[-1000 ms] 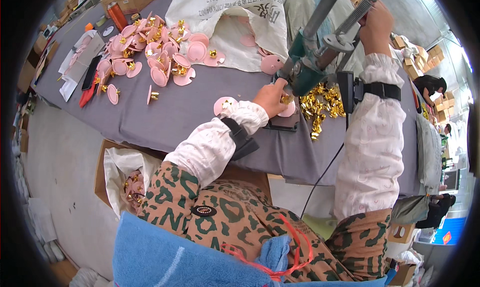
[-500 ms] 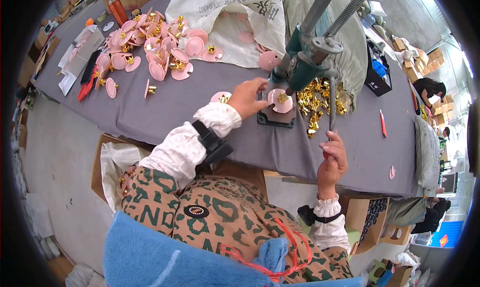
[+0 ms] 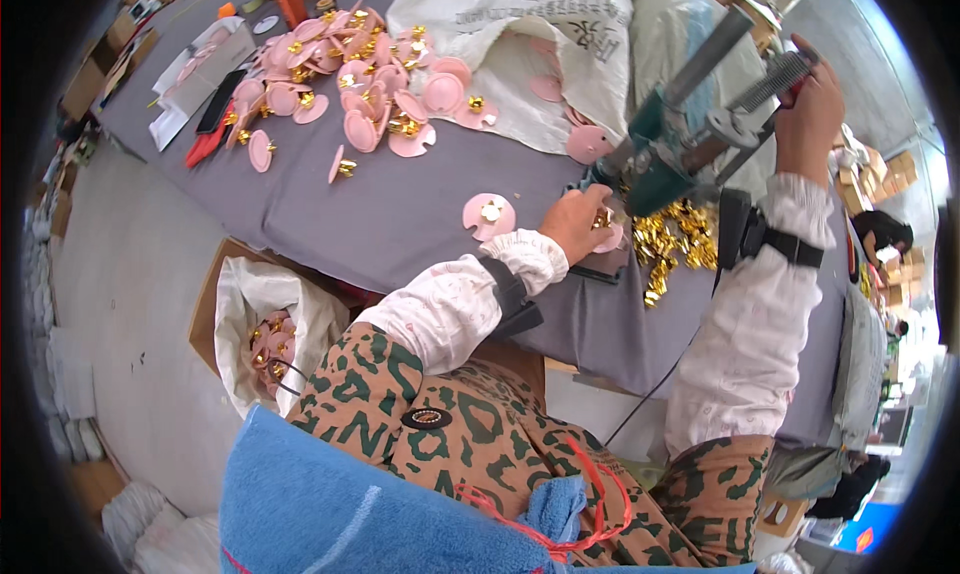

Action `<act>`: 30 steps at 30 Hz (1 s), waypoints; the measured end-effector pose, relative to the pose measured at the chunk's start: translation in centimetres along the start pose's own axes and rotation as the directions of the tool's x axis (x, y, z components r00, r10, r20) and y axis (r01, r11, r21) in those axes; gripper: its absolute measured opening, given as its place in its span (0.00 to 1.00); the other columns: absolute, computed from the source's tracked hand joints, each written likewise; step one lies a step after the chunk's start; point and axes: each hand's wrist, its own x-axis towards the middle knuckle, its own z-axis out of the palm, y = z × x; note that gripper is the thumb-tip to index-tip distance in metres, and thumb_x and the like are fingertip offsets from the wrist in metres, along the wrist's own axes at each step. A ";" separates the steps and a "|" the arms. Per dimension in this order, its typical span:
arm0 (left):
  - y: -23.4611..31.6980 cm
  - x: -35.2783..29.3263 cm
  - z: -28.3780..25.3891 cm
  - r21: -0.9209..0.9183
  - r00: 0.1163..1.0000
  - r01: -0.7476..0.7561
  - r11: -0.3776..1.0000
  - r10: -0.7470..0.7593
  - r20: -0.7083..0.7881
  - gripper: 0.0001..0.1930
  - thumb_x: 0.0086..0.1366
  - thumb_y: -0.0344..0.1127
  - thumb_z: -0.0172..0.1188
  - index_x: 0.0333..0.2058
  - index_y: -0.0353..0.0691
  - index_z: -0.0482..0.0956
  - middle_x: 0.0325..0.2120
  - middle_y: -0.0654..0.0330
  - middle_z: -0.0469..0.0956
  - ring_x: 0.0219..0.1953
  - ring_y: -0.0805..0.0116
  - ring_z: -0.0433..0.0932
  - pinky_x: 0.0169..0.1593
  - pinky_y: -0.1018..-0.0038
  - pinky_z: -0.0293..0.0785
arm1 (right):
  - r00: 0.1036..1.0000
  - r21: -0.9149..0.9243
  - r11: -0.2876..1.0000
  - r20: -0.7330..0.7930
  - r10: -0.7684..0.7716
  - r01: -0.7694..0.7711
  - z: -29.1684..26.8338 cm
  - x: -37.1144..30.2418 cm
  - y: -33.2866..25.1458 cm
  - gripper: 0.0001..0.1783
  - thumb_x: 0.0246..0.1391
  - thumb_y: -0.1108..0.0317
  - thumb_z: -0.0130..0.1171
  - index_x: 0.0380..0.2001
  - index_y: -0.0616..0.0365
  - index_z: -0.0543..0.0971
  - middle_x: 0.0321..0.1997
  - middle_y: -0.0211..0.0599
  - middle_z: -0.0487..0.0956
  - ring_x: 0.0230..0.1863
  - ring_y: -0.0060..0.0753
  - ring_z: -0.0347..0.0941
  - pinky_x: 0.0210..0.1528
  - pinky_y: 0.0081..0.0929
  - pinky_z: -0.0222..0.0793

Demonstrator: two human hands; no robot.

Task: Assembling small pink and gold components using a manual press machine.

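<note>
My right hand [image 3: 812, 119] is raised beside the green hand press [image 3: 662, 182] and wraps round the end of its lever [image 3: 738, 164]. Under the press head, my left hand [image 3: 574, 226] has its fingers closed at a round pink disc [image 3: 613, 239] with a gold fitting on it; the fingertips are partly hidden. The dark press base [image 3: 602, 275] shows just below that disc. To the left of my left hand lies another pink disc [image 3: 474, 214] bearing a gold fitting. A heap of loose gold metal clips [image 3: 682, 242] sits right of the press.
A large pile of pink discs with gold fittings [image 3: 365, 79] covers the back left of the grey-covered table [image 3: 340, 234]. Behind stands a white woven sack [image 3: 470, 4]. Below the table edge, a lined box [image 3: 235, 304] holds more discs. A phone [image 3: 220, 101] lies far left.
My right hand has swung the lever from low at the front up to beside the press top. My left fingers have closed in on the disc at the press. The view has shifted.
</note>
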 end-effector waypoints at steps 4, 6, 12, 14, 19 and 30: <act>-0.9 -1.9 -7.1 -0.010 0.999 0.029 1.000 -0.029 0.027 0.23 0.52 0.43 0.60 0.45 0.40 0.71 0.33 0.46 0.77 0.39 0.47 0.75 0.44 0.60 0.71 | 0.970 -0.437 0.867 0.150 -0.191 0.238 0.7 1.1 3.5 0.19 0.56 0.73 0.46 0.49 0.73 0.72 0.29 0.34 0.74 0.27 0.21 0.69 0.29 0.12 0.66; 0.0 -2.2 -11.5 0.336 0.955 0.056 0.940 -0.149 0.256 0.20 0.50 0.47 0.61 0.39 0.41 0.75 0.28 0.50 0.79 0.33 0.49 0.78 0.39 0.61 0.73 | 0.857 -0.624 0.588 0.363 -0.365 0.515 -4.0 4.8 4.1 0.07 0.42 0.76 0.57 0.28 0.54 0.80 0.44 0.31 0.80 0.41 0.35 0.77 0.41 0.28 0.72; -3.7 -2.6 -12.4 0.620 0.885 0.081 0.781 -0.343 0.316 0.14 0.51 0.43 0.58 0.35 0.45 0.77 0.29 0.53 0.80 0.34 0.50 0.78 0.40 0.60 0.73 | 0.858 -0.750 0.432 0.362 -0.364 0.500 -2.5 3.8 4.4 0.06 0.44 0.75 0.57 0.27 0.56 0.80 0.45 0.31 0.80 0.42 0.36 0.76 0.43 0.29 0.71; -4.5 -3.0 -13.2 0.547 0.895 0.124 0.828 -0.332 0.299 0.14 0.51 0.43 0.58 0.35 0.45 0.77 0.30 0.53 0.80 0.35 0.50 0.78 0.40 0.60 0.73 | 0.772 -0.774 0.208 0.486 -0.410 0.598 -2.0 3.2 4.2 0.06 0.45 0.74 0.55 0.29 0.57 0.79 0.46 0.31 0.80 0.44 0.37 0.76 0.44 0.29 0.71; -5.3 -10.8 -23.2 0.474 0.931 0.260 0.841 -0.349 0.110 0.16 0.51 0.46 0.59 0.33 0.41 0.75 0.29 0.50 0.78 0.34 0.46 0.76 0.38 0.60 0.71 | 0.749 -0.735 0.231 0.520 -0.411 0.638 -1.3 2.3 4.1 0.19 0.58 0.77 0.47 0.52 0.62 0.73 0.34 0.26 0.74 0.33 0.15 0.70 0.37 0.12 0.67; -11.7 -17.9 -39.5 0.624 0.814 0.572 0.531 -0.461 -0.354 0.28 0.49 0.49 0.66 0.49 0.47 0.75 0.40 0.46 0.76 0.43 0.49 0.75 0.48 0.63 0.72 | 0.962 -0.435 0.860 0.174 -0.209 0.266 -3.1 4.2 4.9 0.17 0.59 0.73 0.46 0.51 0.64 0.74 0.29 0.25 0.72 0.28 0.12 0.67 0.30 0.09 0.63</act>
